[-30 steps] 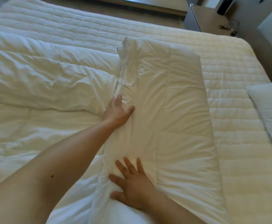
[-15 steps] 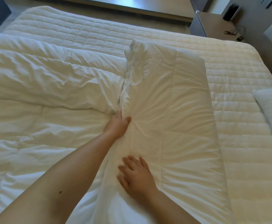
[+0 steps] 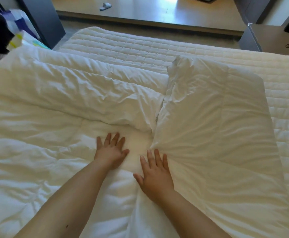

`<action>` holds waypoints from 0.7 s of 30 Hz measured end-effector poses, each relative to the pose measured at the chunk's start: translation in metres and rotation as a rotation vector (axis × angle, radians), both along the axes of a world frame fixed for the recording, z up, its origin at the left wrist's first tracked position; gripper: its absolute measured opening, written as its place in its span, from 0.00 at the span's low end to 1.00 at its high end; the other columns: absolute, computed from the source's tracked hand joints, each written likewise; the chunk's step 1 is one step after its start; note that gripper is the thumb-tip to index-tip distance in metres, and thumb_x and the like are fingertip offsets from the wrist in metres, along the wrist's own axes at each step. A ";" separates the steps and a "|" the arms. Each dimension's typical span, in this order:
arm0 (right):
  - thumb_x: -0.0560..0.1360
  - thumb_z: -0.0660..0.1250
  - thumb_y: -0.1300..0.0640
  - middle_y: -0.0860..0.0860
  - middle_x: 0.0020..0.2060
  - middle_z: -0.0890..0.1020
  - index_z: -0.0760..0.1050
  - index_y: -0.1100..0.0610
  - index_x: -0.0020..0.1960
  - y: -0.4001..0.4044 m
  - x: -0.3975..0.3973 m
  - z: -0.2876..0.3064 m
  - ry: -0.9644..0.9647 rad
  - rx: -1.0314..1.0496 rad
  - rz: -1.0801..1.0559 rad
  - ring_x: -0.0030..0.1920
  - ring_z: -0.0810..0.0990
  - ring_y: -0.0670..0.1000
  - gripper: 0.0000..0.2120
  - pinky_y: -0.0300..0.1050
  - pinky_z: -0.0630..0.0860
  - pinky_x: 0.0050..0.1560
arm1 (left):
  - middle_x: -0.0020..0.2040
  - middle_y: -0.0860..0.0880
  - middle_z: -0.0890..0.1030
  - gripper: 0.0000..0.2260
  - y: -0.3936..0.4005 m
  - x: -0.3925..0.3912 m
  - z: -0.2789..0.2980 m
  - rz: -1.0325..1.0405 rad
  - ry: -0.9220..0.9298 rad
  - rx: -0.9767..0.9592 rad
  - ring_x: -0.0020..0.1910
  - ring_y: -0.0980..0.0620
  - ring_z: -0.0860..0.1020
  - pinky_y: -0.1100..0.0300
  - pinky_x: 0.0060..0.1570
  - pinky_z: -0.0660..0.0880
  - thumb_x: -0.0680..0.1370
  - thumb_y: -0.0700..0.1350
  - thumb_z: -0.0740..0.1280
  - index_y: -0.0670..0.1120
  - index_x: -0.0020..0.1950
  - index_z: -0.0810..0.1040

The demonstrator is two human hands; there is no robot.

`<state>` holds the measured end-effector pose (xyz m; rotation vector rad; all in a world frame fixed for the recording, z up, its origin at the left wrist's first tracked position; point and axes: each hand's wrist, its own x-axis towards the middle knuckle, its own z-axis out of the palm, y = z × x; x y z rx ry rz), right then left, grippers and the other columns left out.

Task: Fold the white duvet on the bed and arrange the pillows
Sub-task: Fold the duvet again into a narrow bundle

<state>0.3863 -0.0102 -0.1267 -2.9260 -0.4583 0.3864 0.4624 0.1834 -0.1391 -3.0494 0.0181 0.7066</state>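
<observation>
Head view, looking down over a bed (image 3: 140, 47), quilted mattress cover bare along its far edge and right side. Spread across the left and near part of the bed, the white duvet (image 3: 37, 143), one long flap folded back along the far-left side and a second flap (image 3: 217, 126) turned over on the right, both meeting in a seam near the middle. Probably laid that way to bring the edges inward and narrow the duvet before the next fold (a judgement, not something seen). No pillow in view now; one showing at the right edge of the bed half a second ago, now out of frame with the view turned leftward.

Left hand (image 3: 111, 150) flat on the bare middle panel, fingers spread and straight, gripping nothing. Right hand (image 3: 154, 176) flat too, fingers straight, pressing where the right flap gathers into radiating creases, seemingly to pin and smooth it. Hands near each other but apart.

Half a second ago, left hand tucked higher up into the seam against the flap; now drawn back toward the near edge and laid open.

Beyond the far edge, wooden floor with a pale slipper (image 3: 105, 6).
</observation>
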 end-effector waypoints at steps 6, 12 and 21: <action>0.66 0.28 0.27 0.56 0.78 0.46 0.46 0.52 0.79 0.071 0.026 0.002 0.242 -0.014 0.092 0.78 0.43 0.57 0.49 0.56 0.39 0.75 | 0.81 0.53 0.43 0.30 0.102 0.018 -0.001 0.093 -0.034 0.000 0.79 0.47 0.40 0.34 0.72 0.38 0.80 0.64 0.45 0.55 0.80 0.46; 0.76 0.45 0.34 0.58 0.62 0.77 0.77 0.56 0.60 0.186 0.076 -0.002 -0.038 0.196 0.057 0.62 0.76 0.61 0.34 0.51 0.72 0.62 | 0.80 0.53 0.41 0.30 0.270 0.019 -0.012 0.121 -0.049 0.064 0.79 0.48 0.40 0.36 0.72 0.38 0.80 0.64 0.43 0.55 0.80 0.44; 0.78 0.49 0.35 0.51 0.78 0.41 0.39 0.46 0.78 0.370 0.241 0.013 -0.083 -0.024 -0.081 0.77 0.40 0.58 0.35 0.63 0.41 0.74 | 0.81 0.52 0.41 0.30 0.492 0.014 -0.014 0.224 -0.159 0.116 0.79 0.50 0.40 0.38 0.73 0.38 0.81 0.62 0.43 0.52 0.80 0.44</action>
